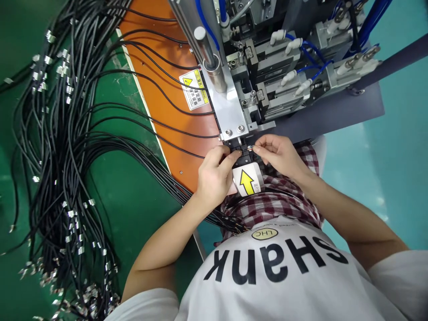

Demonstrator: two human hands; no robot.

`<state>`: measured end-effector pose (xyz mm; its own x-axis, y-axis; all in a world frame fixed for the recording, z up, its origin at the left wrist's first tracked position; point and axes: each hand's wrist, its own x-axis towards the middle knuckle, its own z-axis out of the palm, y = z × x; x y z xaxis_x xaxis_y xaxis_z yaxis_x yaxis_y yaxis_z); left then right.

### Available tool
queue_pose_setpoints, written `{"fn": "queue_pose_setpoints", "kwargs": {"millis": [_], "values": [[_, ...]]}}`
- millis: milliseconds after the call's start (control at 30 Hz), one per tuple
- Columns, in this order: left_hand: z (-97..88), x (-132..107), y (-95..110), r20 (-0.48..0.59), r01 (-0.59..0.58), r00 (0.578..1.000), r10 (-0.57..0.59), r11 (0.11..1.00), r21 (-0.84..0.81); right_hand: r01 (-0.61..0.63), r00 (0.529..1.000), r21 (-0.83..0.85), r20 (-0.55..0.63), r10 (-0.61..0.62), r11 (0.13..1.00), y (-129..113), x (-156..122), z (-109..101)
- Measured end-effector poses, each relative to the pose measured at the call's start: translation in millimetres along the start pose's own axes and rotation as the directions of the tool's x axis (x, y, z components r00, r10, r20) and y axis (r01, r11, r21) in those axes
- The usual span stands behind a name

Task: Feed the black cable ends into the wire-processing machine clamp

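My left hand (pixel 214 176) is closed, thumb and forefinger pressed together at the small black fixture (pixel 246 159) at the machine's front end. A black cable (pixel 192 154) runs under its fingers from the left. From the right, my right hand (pixel 281 156) pinches the thin coloured wires (pixel 250 148) at the cable's end, just above the fixture. The fingertips of both hands are a short gap apart. Over the fixture sits a bright metal plate (pixel 230 118). A white label with a yellow arrow (pixel 247 179) is in front of it.
A large bundle of black cables (pixel 63 147) with shiny metal ends spreads over the green mat (pixel 117 178). Several cables cross the orange machine base (pixel 174 142) to the metal machine (pixel 281 62), which has blue air hoses (pixel 312 58). A warning label (pixel 194 89) is on the base.
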<state>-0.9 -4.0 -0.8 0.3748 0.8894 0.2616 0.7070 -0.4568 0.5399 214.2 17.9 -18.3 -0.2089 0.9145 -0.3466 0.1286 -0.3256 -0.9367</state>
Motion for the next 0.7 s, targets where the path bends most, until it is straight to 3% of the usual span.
{"fn": "queue_pose_setpoints", "kwargs": {"millis": [167,367,600,700], "values": [[-0.5,0.0,0.9,0.0,-0.02,1.0,0.02,1.0,0.015,-0.027,0.996,0.085,-0.078,0.034,0.996,9.2,0.2,2.3],[-0.5,-0.8,0.6,0.006,-0.016,1.0,0.016,1.0,0.013,-0.017,0.998,0.148,-0.054,0.026,0.989,1.3,7.0,10.5],[-1.7,1.8,4.5,0.008,0.011,1.0,-0.011,1.0,0.01,-0.238,0.971,0.42,0.081,0.226,0.876,3.6,5.7,8.9],[-8.8,2.4,6.7,0.01,0.04,0.999,-0.04,0.998,-0.046,-0.245,0.969,0.443,0.086,0.231,0.863,4.6,3.3,7.5]]}}
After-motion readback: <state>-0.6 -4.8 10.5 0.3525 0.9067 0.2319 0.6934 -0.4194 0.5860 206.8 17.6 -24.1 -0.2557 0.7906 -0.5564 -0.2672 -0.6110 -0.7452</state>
